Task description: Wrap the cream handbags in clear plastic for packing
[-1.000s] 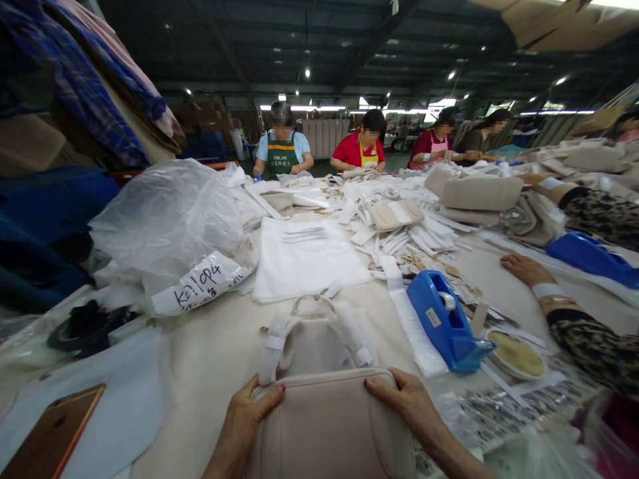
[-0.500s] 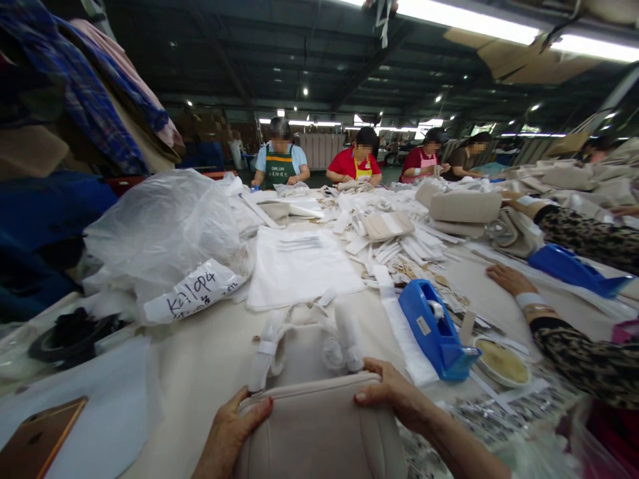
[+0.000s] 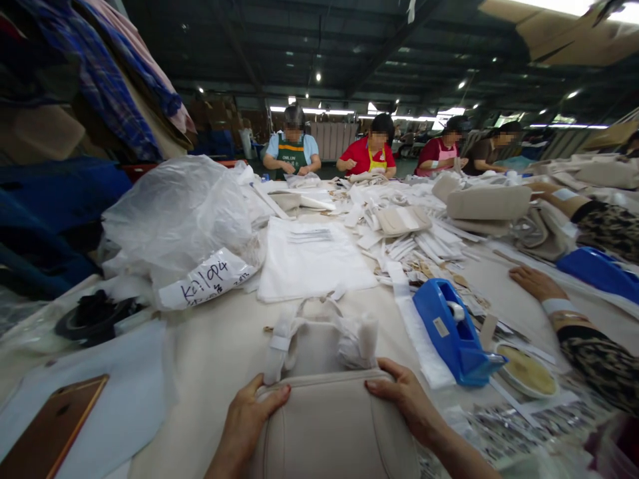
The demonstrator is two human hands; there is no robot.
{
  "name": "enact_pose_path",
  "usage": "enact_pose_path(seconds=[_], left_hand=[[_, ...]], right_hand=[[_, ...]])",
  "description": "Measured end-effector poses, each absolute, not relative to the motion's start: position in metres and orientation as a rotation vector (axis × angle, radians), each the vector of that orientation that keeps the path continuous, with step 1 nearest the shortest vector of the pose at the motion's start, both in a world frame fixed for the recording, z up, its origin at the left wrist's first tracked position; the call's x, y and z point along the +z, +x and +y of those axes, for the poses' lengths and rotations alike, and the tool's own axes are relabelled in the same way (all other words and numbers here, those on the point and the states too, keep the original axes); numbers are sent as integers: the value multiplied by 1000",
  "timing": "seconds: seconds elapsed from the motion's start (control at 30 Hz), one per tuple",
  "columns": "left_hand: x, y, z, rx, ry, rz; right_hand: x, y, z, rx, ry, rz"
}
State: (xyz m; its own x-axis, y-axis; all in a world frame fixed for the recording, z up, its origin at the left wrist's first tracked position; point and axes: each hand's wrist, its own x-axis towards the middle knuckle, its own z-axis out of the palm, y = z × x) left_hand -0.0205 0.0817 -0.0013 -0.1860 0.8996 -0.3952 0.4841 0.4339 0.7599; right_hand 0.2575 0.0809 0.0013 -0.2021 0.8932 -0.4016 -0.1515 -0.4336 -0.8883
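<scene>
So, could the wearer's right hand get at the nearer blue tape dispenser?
Probably yes: nothing upright stands between the right hand and the blue tape dispenser, though that hand grips the beige bag.

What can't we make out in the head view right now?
All in the head view:
- Beige bag: lower end cut off by the bottom edge.
- Left hand, right hand: some fingers hidden behind the bag.
- Phone: cut off by the frame edge; screen faces down.
- White label: lower writing too small and blurred.
</scene>
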Motion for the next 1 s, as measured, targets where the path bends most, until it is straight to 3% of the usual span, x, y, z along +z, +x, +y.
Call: enact_pose_path(seconds=[0.13,0.47,0.63,0.73,0.83,0.93,1.0], left_hand=[[2,-18,92,534,1244,1782],[-4,-13,83,485,1280,1981],[-1,-12,85,493,1256,2025],[-1,-12,85,476,1260,2043],[-6,-6,74,478,1302,2120],[-14,11,66,722,1851,2264],[-15,30,75,782,2397,2084]], right_hand=[[-6,255,84,1262,-1617,-1216],[-26,251,70,664,-1902,-1524],[-30,232,59,-352,-1412,-1911],[-27,215,57,-396,-1093,-2207],[-30,204,61,-414,-1131,-2232],[-37,203,67,-442,-1118,-2195],[-41,203,70,-459,-1102,-2172]])
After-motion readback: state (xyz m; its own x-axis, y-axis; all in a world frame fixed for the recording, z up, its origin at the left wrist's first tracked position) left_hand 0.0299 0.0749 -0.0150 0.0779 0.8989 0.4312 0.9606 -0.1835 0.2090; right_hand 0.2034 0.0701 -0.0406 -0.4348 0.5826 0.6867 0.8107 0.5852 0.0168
